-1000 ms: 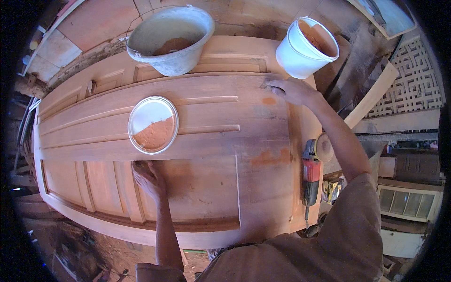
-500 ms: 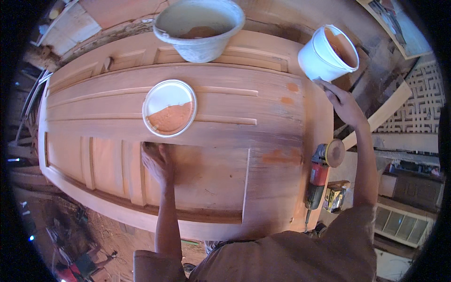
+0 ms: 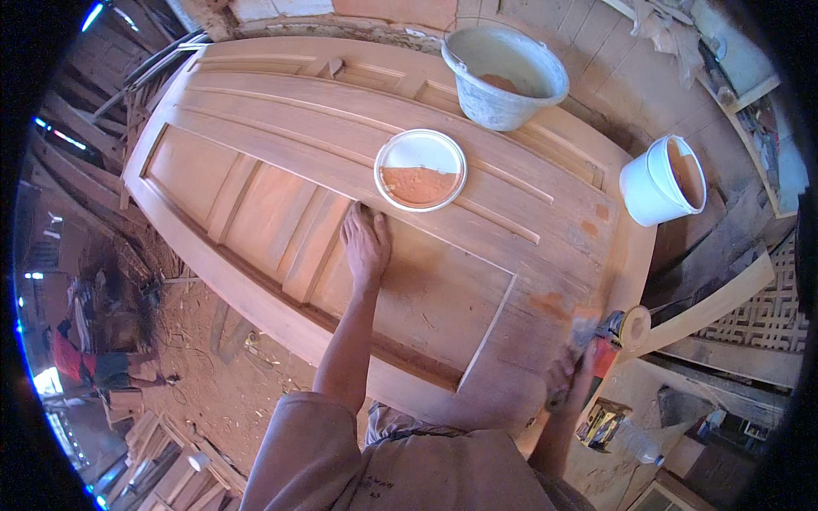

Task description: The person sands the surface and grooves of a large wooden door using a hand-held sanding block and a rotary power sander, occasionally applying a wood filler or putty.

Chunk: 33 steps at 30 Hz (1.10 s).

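A large wooden panelled door (image 3: 452,341) lies flat in front of me. My left hand (image 3: 366,243) rests at the upper edge of one recessed panel, its fingers bent together; a dark patch at the fingertips is too small to make out. My right hand (image 3: 569,375) is smeared by motion over the door's right end, beside orange filler patches. A flat, greyish blade showing above it looks like a putty knife (image 3: 584,322). Right beside that hand lies a red and black angle grinder (image 3: 603,353) with a round disc. A white lid (image 3: 419,153) holding orange filler paste sits on the door.
A grey bucket (image 3: 503,94) stands on the door's far side, and a white bucket (image 3: 649,189) with orange residue at its far right corner. On the right are a small box (image 3: 601,424) and a clear bottle (image 3: 643,447). Wood scraps (image 3: 158,443) lie on the floor at lower left.
My right hand has come from the white bucket toward me, down to the door's right end by the grinder. My left hand stays at the panel edge. The whole view has turned and shifted.
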Tool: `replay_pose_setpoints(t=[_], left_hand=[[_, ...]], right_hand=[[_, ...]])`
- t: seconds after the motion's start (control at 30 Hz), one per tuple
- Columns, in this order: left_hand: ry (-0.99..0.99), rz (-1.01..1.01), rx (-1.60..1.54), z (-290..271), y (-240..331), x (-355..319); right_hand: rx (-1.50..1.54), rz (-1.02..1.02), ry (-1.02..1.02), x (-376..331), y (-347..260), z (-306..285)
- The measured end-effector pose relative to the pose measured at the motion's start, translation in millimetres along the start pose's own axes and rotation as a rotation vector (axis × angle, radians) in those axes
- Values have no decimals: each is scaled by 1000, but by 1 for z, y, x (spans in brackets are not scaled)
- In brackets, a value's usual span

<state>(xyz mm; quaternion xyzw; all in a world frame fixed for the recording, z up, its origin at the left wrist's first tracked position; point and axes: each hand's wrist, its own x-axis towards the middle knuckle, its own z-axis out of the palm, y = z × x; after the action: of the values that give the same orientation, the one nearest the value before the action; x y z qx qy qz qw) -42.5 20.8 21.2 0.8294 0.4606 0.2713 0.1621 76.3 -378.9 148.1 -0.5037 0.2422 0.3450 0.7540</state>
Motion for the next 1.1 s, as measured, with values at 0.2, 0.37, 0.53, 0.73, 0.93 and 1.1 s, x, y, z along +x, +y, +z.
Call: replay_pose_setpoints(t=[0.2, 0.37, 0.53, 0.73, 0.93, 1.1], left_hand=[[34, -14, -39, 7, -12, 0], [154, -106, -437, -23, -8, -14], [-255, 260, -429, -101, 29, -120], [-754, 453, -218, -184, 6, -284], [-727, 571, -187, -205, -25, -293], [-771, 341, -342, -257, -72, -267]], right_hand=[[334, 96, -385, -34, 37, -27], [167, -60, -430, -54, 29, -35], [190, -55, -431, -65, 13, -37], [173, 31, -536, -78, 42, -16], [200, -36, -601, -112, 104, -2], [228, -104, -407, -180, 170, 8]])
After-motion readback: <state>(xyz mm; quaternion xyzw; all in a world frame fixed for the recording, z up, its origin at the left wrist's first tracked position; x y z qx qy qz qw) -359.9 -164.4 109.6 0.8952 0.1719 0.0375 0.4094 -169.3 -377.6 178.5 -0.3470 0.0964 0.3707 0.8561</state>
